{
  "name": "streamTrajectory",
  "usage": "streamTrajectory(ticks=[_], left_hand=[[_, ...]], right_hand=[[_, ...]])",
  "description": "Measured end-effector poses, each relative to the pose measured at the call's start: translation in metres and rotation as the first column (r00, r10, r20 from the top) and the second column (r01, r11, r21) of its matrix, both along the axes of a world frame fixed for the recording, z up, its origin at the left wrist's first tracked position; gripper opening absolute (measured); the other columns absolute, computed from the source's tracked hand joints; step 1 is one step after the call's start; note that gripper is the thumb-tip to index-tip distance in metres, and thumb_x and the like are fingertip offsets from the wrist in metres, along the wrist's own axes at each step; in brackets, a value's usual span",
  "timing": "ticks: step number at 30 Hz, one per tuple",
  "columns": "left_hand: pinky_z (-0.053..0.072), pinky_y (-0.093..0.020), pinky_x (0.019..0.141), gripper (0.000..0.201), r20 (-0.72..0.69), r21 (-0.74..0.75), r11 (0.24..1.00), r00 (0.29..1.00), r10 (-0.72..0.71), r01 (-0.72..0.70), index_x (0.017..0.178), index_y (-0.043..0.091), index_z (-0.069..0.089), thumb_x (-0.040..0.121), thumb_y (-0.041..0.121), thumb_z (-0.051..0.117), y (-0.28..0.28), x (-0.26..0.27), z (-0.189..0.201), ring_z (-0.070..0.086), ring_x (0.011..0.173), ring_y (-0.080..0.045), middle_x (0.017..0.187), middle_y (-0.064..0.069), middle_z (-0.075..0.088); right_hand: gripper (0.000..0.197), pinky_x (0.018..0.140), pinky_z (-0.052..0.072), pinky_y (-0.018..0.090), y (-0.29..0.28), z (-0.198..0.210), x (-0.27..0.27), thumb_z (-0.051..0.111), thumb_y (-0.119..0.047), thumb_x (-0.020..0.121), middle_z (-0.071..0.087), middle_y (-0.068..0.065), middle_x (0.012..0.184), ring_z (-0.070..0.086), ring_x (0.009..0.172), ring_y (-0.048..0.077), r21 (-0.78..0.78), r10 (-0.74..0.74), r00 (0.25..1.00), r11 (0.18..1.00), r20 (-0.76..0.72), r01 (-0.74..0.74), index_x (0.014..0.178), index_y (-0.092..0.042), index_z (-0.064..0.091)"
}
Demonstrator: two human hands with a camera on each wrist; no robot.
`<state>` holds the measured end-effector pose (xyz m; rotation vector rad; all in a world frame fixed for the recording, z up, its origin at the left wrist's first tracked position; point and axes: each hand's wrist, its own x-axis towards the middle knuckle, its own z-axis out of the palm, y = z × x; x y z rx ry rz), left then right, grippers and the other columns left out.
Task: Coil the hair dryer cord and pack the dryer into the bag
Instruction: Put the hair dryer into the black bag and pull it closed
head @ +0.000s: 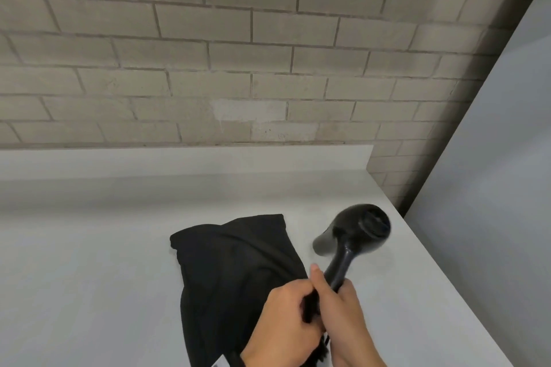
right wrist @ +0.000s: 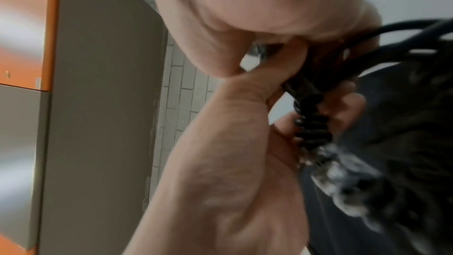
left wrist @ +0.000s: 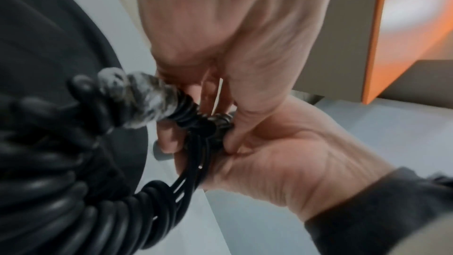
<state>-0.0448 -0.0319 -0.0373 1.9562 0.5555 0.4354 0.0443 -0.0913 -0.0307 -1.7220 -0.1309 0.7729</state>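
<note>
A: Start at the fingers. What has the right hand got?

B: Its fingers are curled round the lower end of the dryer handle, thumb pointing up toward twelve o'clock. In the right wrist view the same hand closes on the ribbed strain relief where the cord leaves the handle.

A: And the left hand?

B: Curled too, pressed against the right one from nine o'clock. In the left wrist view its thumb and fingers pinch a bundle of cord strands just below the handle's end. The right hand sits above it in that view, at twelve o'clock.

A: Is the cord coiled?

B: Partly at least. Thick black spiral loops hang at seven o'clock in the left wrist view. A blurred, pale-speckled lump, probably the plug, sits at ten o'clock of the pinch; I cannot tell its shape.

A: Where is the dryer itself?

B: Off the counter, held up tilted, its head at one o'clock from the hands, open barrel end facing the camera. It is motion-blurred.

A: And the bag?

B: Black cloth, lying flat on the counter at ten o'clock of the hands, its near part under the left wrist. A white tag shows at its bottom edge. The dryer is outside it.

A: Beyond that?

B: A grey brick wall at twelve o'clock.
</note>
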Motion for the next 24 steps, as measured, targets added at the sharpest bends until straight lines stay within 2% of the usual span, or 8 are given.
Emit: streamTrajectory(ticks=[2,4,7,10,12,17,19,24], left_hand=[[0.059,-0.032,0.077,0.041,-0.017,-0.002,0.994,0.994,-0.106,0.106,0.115,0.030,0.067,0.078,0.015,0.071,0.004,0.001,0.007,0.070,0.081,-0.008,0.097,0.005,0.071],[0.058,-0.030,0.089,0.047,0.017,-0.205,0.939,0.960,-0.280,0.277,0.122,0.027,0.066,0.079,0.011,0.077,0.010,-0.001,0.015,0.071,0.097,-0.011,0.110,0.003,0.072],[0.049,-0.026,0.102,0.044,0.066,-0.385,0.867,0.947,-0.315,0.315,0.125,0.020,0.066,0.084,0.017,0.079,0.026,-0.014,0.021,0.065,0.116,-0.008,0.127,0.008,0.067],[0.054,-0.027,0.097,0.034,-0.152,-0.136,0.974,0.968,-0.200,0.180,0.118,0.033,0.065,0.085,0.037,0.075,0.051,-0.035,0.004,0.068,0.104,-0.002,0.117,0.016,0.067],[0.054,-0.027,0.095,0.033,-0.334,0.081,0.983,0.934,-0.128,0.164,0.115,0.039,0.062,0.085,0.047,0.071,0.062,-0.048,-0.008,0.064,0.101,0.000,0.112,0.022,0.063],[0.035,-0.036,0.110,0.075,-0.687,0.314,0.818,0.710,-0.155,0.482,0.139,0.034,0.038,0.077,0.065,0.064,0.047,-0.046,-0.034,0.040,0.123,-0.016,0.137,0.012,0.039],[0.040,-0.036,0.103,0.060,-0.677,0.387,0.793,0.729,-0.101,0.470,0.134,0.030,0.043,0.084,0.056,0.063,0.040,-0.039,-0.036,0.045,0.117,-0.019,0.131,0.008,0.045],[0.059,-0.033,0.075,0.021,-0.548,0.155,0.969,0.833,-0.080,0.194,0.090,0.024,0.064,0.087,0.045,0.067,0.054,-0.021,-0.032,0.064,0.073,-0.009,0.084,0.005,0.069]], right_hand=[[0.028,0.062,0.057,0.036,-0.003,0.001,0.000,0.059,-0.037,0.093,0.071,0.015,0.088,0.072,0.076,0.027,0.071,-0.076,0.996,0.994,-0.048,0.079,0.100,-0.011,0.056],[0.023,0.060,0.058,0.037,-0.010,0.002,0.005,0.057,-0.032,0.096,0.072,0.019,0.089,0.073,0.076,0.031,0.124,-0.087,0.992,0.987,-0.096,0.099,0.102,-0.010,0.058],[0.019,0.075,0.058,0.046,-0.026,0.003,0.017,0.055,-0.022,0.097,0.073,0.019,0.091,0.072,0.077,0.034,0.202,-0.064,0.986,0.975,-0.157,0.095,0.105,-0.006,0.060],[0.012,0.069,0.052,0.041,-0.046,0.004,0.031,0.054,-0.012,0.095,0.067,0.023,0.089,0.064,0.067,0.035,0.238,-0.066,0.986,0.966,-0.155,0.102,0.105,-0.005,0.056],[0.015,0.068,0.050,0.040,-0.059,0.002,0.038,0.054,-0.008,0.094,0.065,0.024,0.087,0.062,0.065,0.035,0.275,-0.083,0.987,0.954,-0.139,0.119,0.109,-0.004,0.054],[0.021,0.069,0.049,0.041,-0.083,-0.006,0.038,0.049,-0.005,0.095,0.065,0.024,0.086,0.063,0.064,0.036,0.403,-0.098,0.992,0.907,-0.082,0.123,0.112,-0.015,0.056],[0.023,0.069,0.048,0.041,-0.092,-0.007,0.037,0.046,-0.006,0.095,0.065,0.023,0.082,0.062,0.063,0.036,0.465,-0.061,0.991,0.878,-0.120,0.110,0.110,-0.018,0.059],[0.032,0.063,0.048,0.044,-0.107,-0.007,0.036,0.042,-0.007,0.088,0.060,0.023,0.069,0.059,0.054,0.036,0.547,-0.003,0.981,0.830,-0.194,0.111,0.111,-0.017,0.062]])
